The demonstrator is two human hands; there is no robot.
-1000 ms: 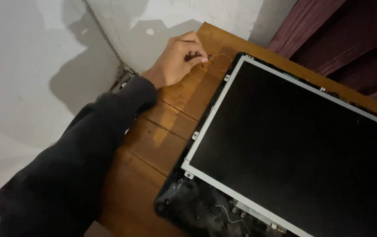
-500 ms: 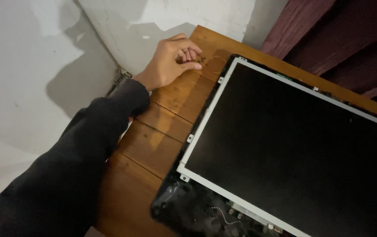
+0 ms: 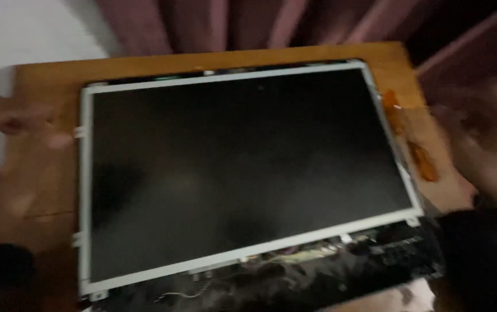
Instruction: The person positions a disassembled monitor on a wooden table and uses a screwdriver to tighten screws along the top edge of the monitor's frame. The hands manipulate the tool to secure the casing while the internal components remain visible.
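A large flat display panel [image 3: 242, 167] with a dark screen and a thin silver frame lies face up on a wooden table [image 3: 46, 75]. My left hand [image 3: 11, 118] is badly blurred at the far left, just off the panel's left edge, fingers drawn together; whether it holds anything is unclear. My right hand [image 3: 494, 150], also smeared by motion, hovers past the panel's right edge, close to an orange-handled tool [image 3: 423, 163] lying on the table. Both arms wear dark sleeves.
Exposed dark electronics and wires [image 3: 318, 277] stick out under the panel's near edge. A maroon curtain [image 3: 248, 23] hangs behind the table, and a white wall [image 3: 23, 29] is at the upper left. The table's right edge lies close beyond the orange tool.
The view has swung right, so the whole panel now shows. My left hand has left the table's back corner and sits by the panel's left edge. My right hand has come into view.
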